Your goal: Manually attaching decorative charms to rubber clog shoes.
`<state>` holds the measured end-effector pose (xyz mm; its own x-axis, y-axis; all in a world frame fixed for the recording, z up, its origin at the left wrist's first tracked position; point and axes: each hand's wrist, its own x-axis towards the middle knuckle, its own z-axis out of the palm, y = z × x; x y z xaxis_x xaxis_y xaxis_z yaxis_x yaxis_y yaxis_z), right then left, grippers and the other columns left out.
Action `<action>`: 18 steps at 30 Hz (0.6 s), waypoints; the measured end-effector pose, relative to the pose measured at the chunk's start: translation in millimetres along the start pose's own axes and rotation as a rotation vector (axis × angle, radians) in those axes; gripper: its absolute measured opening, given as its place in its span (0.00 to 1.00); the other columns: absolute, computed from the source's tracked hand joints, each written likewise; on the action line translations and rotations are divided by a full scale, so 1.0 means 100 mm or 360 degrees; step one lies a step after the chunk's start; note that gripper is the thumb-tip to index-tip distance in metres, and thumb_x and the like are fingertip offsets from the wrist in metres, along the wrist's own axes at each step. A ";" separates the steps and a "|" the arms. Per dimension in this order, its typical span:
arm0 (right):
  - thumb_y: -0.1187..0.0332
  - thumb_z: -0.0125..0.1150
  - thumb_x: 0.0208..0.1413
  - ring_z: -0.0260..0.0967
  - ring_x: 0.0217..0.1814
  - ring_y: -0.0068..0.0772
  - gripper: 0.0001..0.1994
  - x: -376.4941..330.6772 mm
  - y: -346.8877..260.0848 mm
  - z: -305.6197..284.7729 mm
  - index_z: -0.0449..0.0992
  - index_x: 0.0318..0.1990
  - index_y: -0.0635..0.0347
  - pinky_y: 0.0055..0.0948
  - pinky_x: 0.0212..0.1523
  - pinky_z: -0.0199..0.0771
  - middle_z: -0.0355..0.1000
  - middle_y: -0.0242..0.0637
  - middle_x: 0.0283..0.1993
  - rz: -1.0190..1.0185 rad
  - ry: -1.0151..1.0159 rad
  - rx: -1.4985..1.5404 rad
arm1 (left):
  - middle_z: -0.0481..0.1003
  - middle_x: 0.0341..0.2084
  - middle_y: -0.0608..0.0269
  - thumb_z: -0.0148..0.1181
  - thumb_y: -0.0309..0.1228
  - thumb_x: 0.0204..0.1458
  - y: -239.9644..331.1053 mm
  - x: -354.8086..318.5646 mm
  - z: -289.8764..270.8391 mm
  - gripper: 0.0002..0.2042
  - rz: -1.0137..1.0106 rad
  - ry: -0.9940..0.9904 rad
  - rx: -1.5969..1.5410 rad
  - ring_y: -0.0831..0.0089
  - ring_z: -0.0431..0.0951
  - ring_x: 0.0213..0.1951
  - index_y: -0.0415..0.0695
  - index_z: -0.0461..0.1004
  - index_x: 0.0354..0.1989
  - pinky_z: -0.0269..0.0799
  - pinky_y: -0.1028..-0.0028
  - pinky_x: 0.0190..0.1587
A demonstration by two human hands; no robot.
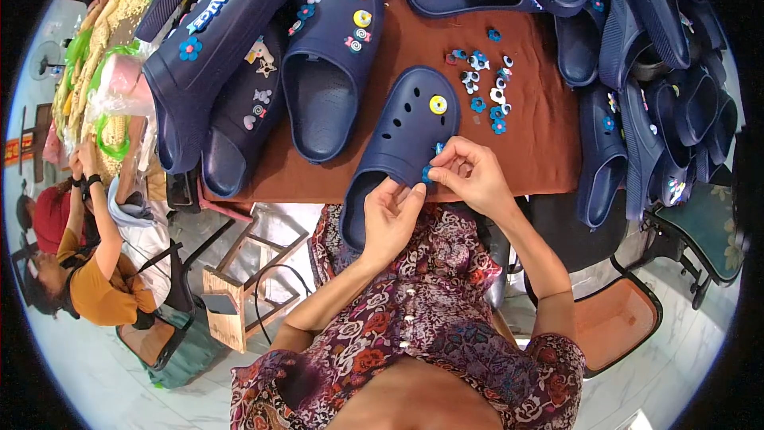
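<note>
A navy blue clog (417, 99) with vent holes lies in front of me at the table's near edge, its heel toward me. A round yellow shoe charm (438, 104) sits in its upper, and a blue charm (438, 148) shows lower down the same side. My left hand (390, 221) grips the clog at its foot opening, some fingertips hidden inside. Between thumb and finger, my right hand (471, 177) pinches a small blue flower charm (427, 174) against the clog's side. Several loose charms (498, 95) lie right of the clog.
Several decorated navy clogs (330, 56) stand at the left, and more clogs (605, 139) are piled at the right. A brown cloth (541, 159) covers the table. At the far left, a person in a mustard top (107, 283) works beside corn cobs (115, 127). An orange-seated chair (617, 318) stands at the lower right.
</note>
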<state>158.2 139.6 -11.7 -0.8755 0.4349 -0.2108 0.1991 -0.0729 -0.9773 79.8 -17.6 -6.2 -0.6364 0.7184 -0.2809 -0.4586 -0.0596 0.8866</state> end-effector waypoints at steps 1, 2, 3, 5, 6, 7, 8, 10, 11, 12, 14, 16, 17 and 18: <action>0.77 0.68 0.50 0.64 0.28 0.09 0.05 -0.01 -0.01 0.02 0.75 0.30 0.64 0.14 0.28 0.64 0.70 0.25 0.28 0.0001 0.0008 -0.0005 | 0.74 0.47 0.63 0.53 0.19 0.58 0.00 -0.01 0.00 0.14 0.0007 0.0008 0.0045 0.82 0.73 0.47 0.32 0.69 0.53 0.68 0.81 0.51; 0.76 0.68 0.50 0.64 0.28 0.09 0.05 -0.02 -0.01 0.05 0.75 0.30 0.64 0.14 0.28 0.64 0.70 0.25 0.30 -0.0017 0.0066 0.0003 | 0.74 0.47 0.63 0.53 0.19 0.58 0.00 -0.01 -0.01 0.14 0.0006 -0.0001 0.0041 0.82 0.73 0.47 0.32 0.69 0.53 0.68 0.81 0.51; 0.75 0.68 0.50 0.64 0.28 0.09 0.05 -0.04 -0.01 0.06 0.76 0.30 0.64 0.14 0.28 0.64 0.70 0.26 0.31 -0.0038 0.0124 0.0010 | 0.73 0.48 0.63 0.53 0.19 0.58 -0.01 0.00 0.00 0.15 -0.0001 -0.0004 0.0038 0.82 0.72 0.48 0.33 0.68 0.54 0.67 0.81 0.51; 0.75 0.67 0.51 0.65 0.28 0.10 0.05 -0.09 0.10 0.12 0.77 0.32 0.65 0.14 0.29 0.64 0.70 0.26 0.32 -0.0007 0.0185 0.0057 | 0.73 0.48 0.63 0.53 0.18 0.58 0.00 0.02 0.02 0.16 -0.0005 -0.0016 0.0029 0.82 0.72 0.48 0.33 0.67 0.55 0.67 0.82 0.51; 0.75 0.67 0.52 0.65 0.28 0.10 0.04 -0.10 0.12 0.17 0.77 0.33 0.64 0.14 0.29 0.64 0.70 0.26 0.31 -0.0070 0.0291 0.0070 | 0.73 0.48 0.64 0.53 0.18 0.57 0.01 0.03 0.02 0.16 0.0003 -0.0010 0.0008 0.83 0.72 0.48 0.34 0.67 0.55 0.67 0.82 0.50; 0.75 0.66 0.52 0.65 0.29 0.10 0.04 -0.11 0.14 0.21 0.78 0.33 0.64 0.14 0.29 0.64 0.69 0.26 0.31 -0.0134 0.0396 0.0083 | 0.73 0.47 0.65 0.53 0.18 0.57 0.02 0.04 0.03 0.16 0.0011 -0.0004 -0.0012 0.83 0.71 0.48 0.34 0.67 0.54 0.66 0.82 0.50; 0.74 0.66 0.53 0.66 0.30 0.11 0.04 -0.12 0.16 0.23 0.78 0.35 0.63 0.14 0.30 0.64 0.69 0.26 0.32 -0.0149 0.0418 0.0058 | 0.73 0.47 0.65 0.53 0.18 0.57 0.01 0.04 0.02 0.16 0.0014 -0.0012 -0.0013 0.83 0.71 0.48 0.34 0.67 0.54 0.66 0.82 0.50; 0.74 0.65 0.54 0.66 0.31 0.11 0.04 -0.13 0.17 0.28 0.78 0.36 0.63 0.14 0.31 0.64 0.69 0.26 0.32 -0.0177 0.0465 0.0049 | 0.73 0.46 0.65 0.53 0.18 0.57 -0.02 0.02 0.00 0.15 -0.0054 0.0042 0.0046 0.83 0.71 0.48 0.35 0.68 0.53 0.66 0.82 0.50; 0.74 0.65 0.54 0.66 0.31 0.12 0.04 -0.13 0.18 0.30 0.78 0.36 0.63 0.14 0.31 0.64 0.69 0.27 0.33 -0.0203 0.0508 0.0044 | 0.73 0.46 0.65 0.53 0.18 0.57 -0.01 0.02 0.00 0.15 -0.0051 0.0036 0.0043 0.83 0.71 0.48 0.35 0.68 0.53 0.66 0.82 0.50; 0.74 0.65 0.55 0.66 0.32 0.12 0.05 -0.14 0.20 0.32 0.78 0.37 0.64 0.15 0.32 0.65 0.69 0.27 0.34 -0.0223 0.0509 0.0113 | 0.73 0.46 0.65 0.53 0.18 0.57 0.00 0.01 0.01 0.15 -0.0047 0.0030 0.0008 0.83 0.71 0.48 0.35 0.68 0.53 0.67 0.81 0.50; 0.74 0.64 0.55 0.66 0.32 0.12 0.05 -0.19 0.21 0.30 0.78 0.37 0.64 0.15 0.32 0.65 0.69 0.27 0.34 -0.0216 0.0497 0.0132 | 0.73 0.46 0.65 0.53 0.18 0.57 0.03 -0.01 0.03 0.15 -0.0040 0.0018 -0.0030 0.83 0.71 0.48 0.35 0.68 0.53 0.67 0.81 0.50; 0.74 0.64 0.55 0.67 0.32 0.14 0.05 -0.22 0.23 0.23 0.79 0.38 0.63 0.17 0.32 0.66 0.70 0.28 0.34 -0.0208 0.0430 0.0053 | 0.73 0.48 0.64 0.53 0.18 0.57 0.07 -0.02 0.03 0.15 -0.0151 -0.0010 -0.0079 0.81 0.72 0.48 0.35 0.68 0.53 0.66 0.79 0.53; 0.74 0.64 0.55 0.67 0.32 0.14 0.05 -0.23 0.21 0.16 0.79 0.38 0.63 0.17 0.32 0.66 0.70 0.28 0.34 -0.0210 0.0434 0.0050 | 0.73 0.48 0.64 0.53 0.18 0.57 0.09 -0.02 0.04 0.15 -0.0150 -0.0016 -0.0081 0.81 0.72 0.48 0.35 0.68 0.53 0.66 0.79 0.53; 0.75 0.63 0.55 0.67 0.32 0.16 0.05 -0.22 0.15 0.10 0.79 0.39 0.63 0.18 0.32 0.66 0.71 0.30 0.34 -0.0293 0.0389 -0.0117 | 0.73 0.48 0.64 0.53 0.19 0.57 0.10 -0.01 0.05 0.15 -0.0149 -0.0018 -0.0122 0.80 0.72 0.48 0.35 0.68 0.54 0.65 0.78 0.55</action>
<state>175.8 120.4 -22.1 -0.7698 0.6382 -0.0098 0.0860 0.0885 -0.9924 78.9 -15.7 4.9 -0.5814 0.7313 -0.3566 -0.5622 -0.0443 0.8258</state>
